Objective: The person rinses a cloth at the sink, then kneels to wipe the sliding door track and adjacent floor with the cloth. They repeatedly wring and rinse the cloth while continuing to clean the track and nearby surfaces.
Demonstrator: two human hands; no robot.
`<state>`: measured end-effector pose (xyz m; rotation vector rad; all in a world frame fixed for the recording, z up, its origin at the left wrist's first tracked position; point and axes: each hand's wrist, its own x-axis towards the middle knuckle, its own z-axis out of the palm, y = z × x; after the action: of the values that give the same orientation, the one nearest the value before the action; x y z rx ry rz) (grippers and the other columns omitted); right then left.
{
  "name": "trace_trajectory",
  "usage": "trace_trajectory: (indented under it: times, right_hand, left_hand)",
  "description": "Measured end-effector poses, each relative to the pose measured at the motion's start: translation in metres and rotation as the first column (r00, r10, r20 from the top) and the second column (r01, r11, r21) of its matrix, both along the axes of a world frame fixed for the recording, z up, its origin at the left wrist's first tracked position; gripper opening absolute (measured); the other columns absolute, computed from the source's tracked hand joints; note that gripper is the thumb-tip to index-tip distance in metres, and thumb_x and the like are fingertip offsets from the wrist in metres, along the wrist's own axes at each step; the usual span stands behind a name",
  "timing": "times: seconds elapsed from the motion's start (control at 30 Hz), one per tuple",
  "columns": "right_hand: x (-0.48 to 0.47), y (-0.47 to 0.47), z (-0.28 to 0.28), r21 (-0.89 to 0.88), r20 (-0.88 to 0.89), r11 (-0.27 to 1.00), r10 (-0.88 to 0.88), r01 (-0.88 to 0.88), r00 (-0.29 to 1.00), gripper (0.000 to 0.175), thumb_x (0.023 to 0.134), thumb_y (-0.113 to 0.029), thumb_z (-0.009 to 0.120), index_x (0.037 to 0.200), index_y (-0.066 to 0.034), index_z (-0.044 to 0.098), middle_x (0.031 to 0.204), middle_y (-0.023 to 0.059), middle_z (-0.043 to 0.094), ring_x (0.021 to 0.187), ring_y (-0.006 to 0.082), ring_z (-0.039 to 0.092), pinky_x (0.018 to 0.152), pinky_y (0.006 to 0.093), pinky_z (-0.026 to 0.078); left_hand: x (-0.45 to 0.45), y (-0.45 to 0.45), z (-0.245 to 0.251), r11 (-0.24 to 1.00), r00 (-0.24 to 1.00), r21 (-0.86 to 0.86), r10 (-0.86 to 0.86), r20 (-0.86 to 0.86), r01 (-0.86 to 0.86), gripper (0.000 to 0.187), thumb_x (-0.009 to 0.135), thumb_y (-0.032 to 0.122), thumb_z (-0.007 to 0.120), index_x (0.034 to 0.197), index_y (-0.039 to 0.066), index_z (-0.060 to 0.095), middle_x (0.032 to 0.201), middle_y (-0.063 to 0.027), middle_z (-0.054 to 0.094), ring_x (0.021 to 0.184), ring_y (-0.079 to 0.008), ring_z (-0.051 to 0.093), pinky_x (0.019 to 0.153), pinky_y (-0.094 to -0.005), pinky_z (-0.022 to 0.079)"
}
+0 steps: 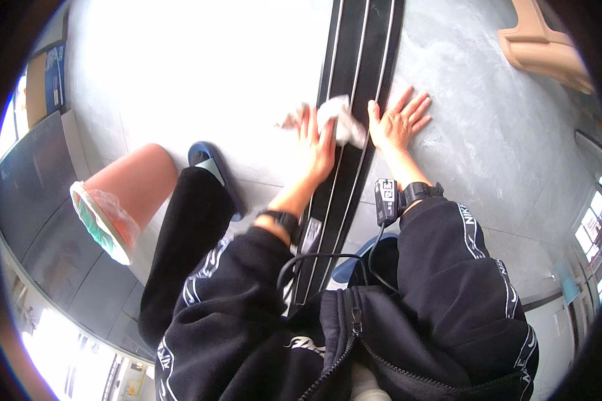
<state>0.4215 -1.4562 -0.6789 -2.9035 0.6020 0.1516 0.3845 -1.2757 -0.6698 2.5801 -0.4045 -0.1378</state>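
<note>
A long black track [364, 60] with thin light metal lines runs along the floor from the top of the view down between the person's legs. My left hand [315, 145] presses a crumpled whitish cloth or tissue [342, 119] on the track and its left edge; hand and cloth are blurred. To the right of the track, my right hand [397, 124] rests flat on the grey floor with its fingers spread, the thumb at the track's edge. It holds nothing. Both wrists wear black straps, and a small cabled device [386, 201] sits at the right one.
A pink bin [138, 188] with a bag liner stands on the left, near a foot in a blue slipper [223, 180]. Dark cabinets [45, 173] and a cardboard box [37, 90] line the far left. Part of a tan plastic piece of furniture [547, 50] shows at upper right.
</note>
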Motion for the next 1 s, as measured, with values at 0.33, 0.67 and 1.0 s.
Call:
trace_trajectory:
  times: [0.33,0.67,1.0]
  right_hand:
    - [-0.008,-0.004,-0.001,0.101,-0.161,0.992,-0.058,0.074,0.985,0.088,0.082,-0.055,0.044,0.142,-0.0028,0.006,0.143,0.0304,-0.005,0.134,0.0409,-0.009,0.104,0.0579,-0.005]
    - [-0.015,-0.002,0.0,0.239,-0.259,0.967,-0.027,0.091,0.966,0.083,0.079,-0.041,0.048,0.14,-0.0002,0.009,0.144,0.0283,-0.008,0.134,0.0415,-0.012,0.103,0.0579,-0.008]
    - [-0.01,-0.001,-0.001,0.284,-0.403,0.952,0.011,0.113,0.915,0.078,0.081,-0.041,0.041,0.142,-0.0053,0.009,0.146,0.0234,-0.01,0.134,0.0377,-0.015,0.105,0.0528,-0.01]
  left_hand:
    - [0.342,-0.081,0.005,0.846,0.932,0.428,-0.198,-0.303,0.319,0.051,0.085,0.021,0.052,0.133,0.015,0.036,0.124,-0.027,0.042,0.102,-0.0353,0.055,0.089,-0.0492,0.041]
    - [0.064,-0.073,0.012,0.916,0.907,0.076,-0.373,-0.193,0.393,0.049,0.079,0.03,0.054,0.123,0.009,0.051,0.14,-0.0241,0.025,0.13,-0.0406,0.024,0.103,-0.0536,0.022]
    - [0.082,-0.078,0.002,0.902,0.911,0.15,-0.384,-0.148,0.404,0.05,0.08,0.04,0.052,0.121,0.012,0.053,0.144,-0.0222,0.019,0.132,-0.0384,0.017,0.104,-0.0514,0.018]
